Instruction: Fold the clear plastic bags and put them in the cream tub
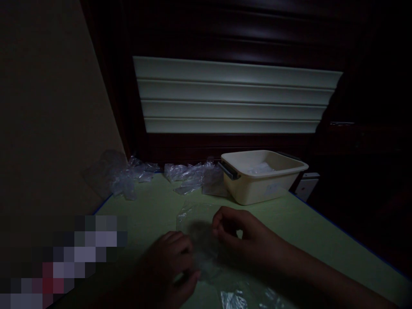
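Note:
A clear plastic bag (189,213) lies flat on the green tabletop, under and between my hands. To its lower left is my left hand (174,264), with curled fingers and the thumb held apart from them; I see nothing in its grasp. My right hand (246,234) hovers at the bag's right side, thumb and forefinger brought together in a pinch. Whatever is between those fingertips is too dark and small to make out. More crinkled clear plastic (234,299) shows at the bottom edge, below my right hand.
A cream plastic basin (257,193) with dark handles stands at the back right, some clear plastic inside. Crumpled clear bags (189,172) line the back edge, and more plastic (124,182) leans at the left wall. A pale device (307,186) sits beyond the right edge. Light is dim.

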The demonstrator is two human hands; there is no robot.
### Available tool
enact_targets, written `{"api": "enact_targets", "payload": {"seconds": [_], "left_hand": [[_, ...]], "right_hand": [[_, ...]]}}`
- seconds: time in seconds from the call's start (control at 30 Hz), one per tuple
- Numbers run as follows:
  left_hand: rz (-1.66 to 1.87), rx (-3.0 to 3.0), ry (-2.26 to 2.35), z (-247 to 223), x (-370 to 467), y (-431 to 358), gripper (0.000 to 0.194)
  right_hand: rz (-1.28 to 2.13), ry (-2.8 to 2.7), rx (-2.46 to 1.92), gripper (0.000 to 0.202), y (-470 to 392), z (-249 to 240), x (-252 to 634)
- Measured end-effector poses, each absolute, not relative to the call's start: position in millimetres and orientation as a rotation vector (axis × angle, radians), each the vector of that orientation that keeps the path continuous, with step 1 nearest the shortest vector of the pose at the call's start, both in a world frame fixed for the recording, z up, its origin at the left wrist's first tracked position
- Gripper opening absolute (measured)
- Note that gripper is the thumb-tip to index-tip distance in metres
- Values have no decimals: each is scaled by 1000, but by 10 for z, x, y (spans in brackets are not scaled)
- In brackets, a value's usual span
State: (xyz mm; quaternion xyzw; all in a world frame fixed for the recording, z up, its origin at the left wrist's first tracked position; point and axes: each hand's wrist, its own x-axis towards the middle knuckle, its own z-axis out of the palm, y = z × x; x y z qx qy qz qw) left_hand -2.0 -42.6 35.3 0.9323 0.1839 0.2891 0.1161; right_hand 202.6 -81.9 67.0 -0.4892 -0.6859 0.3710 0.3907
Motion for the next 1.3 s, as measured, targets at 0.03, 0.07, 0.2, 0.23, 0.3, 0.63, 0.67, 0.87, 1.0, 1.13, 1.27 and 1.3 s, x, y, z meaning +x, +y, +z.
{"api": "enact_targets", "payload": {"seconds": [0.03, 0.07, 0.2, 0.23, 0.3, 0.63, 0.67, 0.87, 1.0, 1.13, 1.27, 1.3], "left_hand": [[864, 2714, 554, 346, -21, -424, 18], [870, 2705, 574, 337, -23, -421, 18], [862, 2715, 623, 304, -26, -404, 18], [861, 2724, 644, 301, -25, -402, 18], [845, 2746, 681, 300, -20, -400, 18], [822, 2926, 652, 291, -32, -384, 17], [809, 2966, 648, 294, -33, -370, 17], [806, 3213, 610, 281, -45, -296, 18], [632, 3293, 451, 297, -54, -439, 17], [517, 3280, 442, 331, -57, -565, 12], [474, 3276, 430, 347, -61, -548, 11], [473, 3275, 419, 346, -64, -539, 11]], "right_hand": [[938, -1776, -1221, 4, -838, 691, 2009], [929, -1814, -1194, 5, -860, 708, 1996], [687, -1866, -1150, 13, -928, 729, 1990], [585, -1839, -1155, 14, -934, 730, 1999], [407, -1778, -1156, 14, -937, 738, 2019], [130, -2505, -1107, 11, -917, 674, 1955], [103, -2571, -1151, 11, -906, 644, 1947], [66, -2674, -1249, 13, -860, 536, 1940], [30, -2670, -1249, 14, -857, 556, 1947], [32, -2656, -1233, 12, -848, 557, 1923], [39, -2592, -1282, 10, -828, 469, 1863], [39, -2572, -1310, 10, -821, 447, 1855]]}}
